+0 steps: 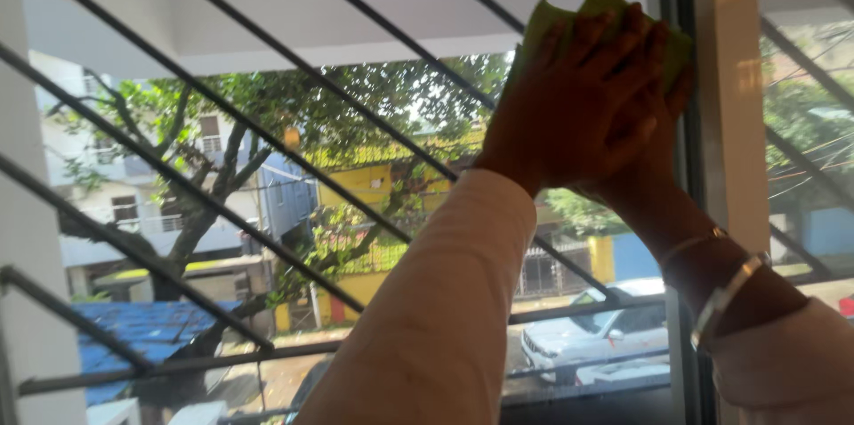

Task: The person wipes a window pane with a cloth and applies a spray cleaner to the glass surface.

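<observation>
A green cloth (544, 23) is pressed flat against the window glass (294, 25), high up near the dark upright frame (683, 238). My left hand (569, 100) lies spread over the cloth, its fingertips reaching the cloth's upper edge. My right hand (656, 154) sits beneath the left one, mostly covered by it, also pushing on the cloth beside the frame. Both arms wear cream sleeves; the right wrist carries a metal bracelet (725, 287).
Diagonal metal bars (222, 123) run across the outside of the glass, with a horizontal rail (178, 364) lower down. A second pane (805, 123) lies right of the frame. Trees, buildings and a parked white car (592, 336) show outside.
</observation>
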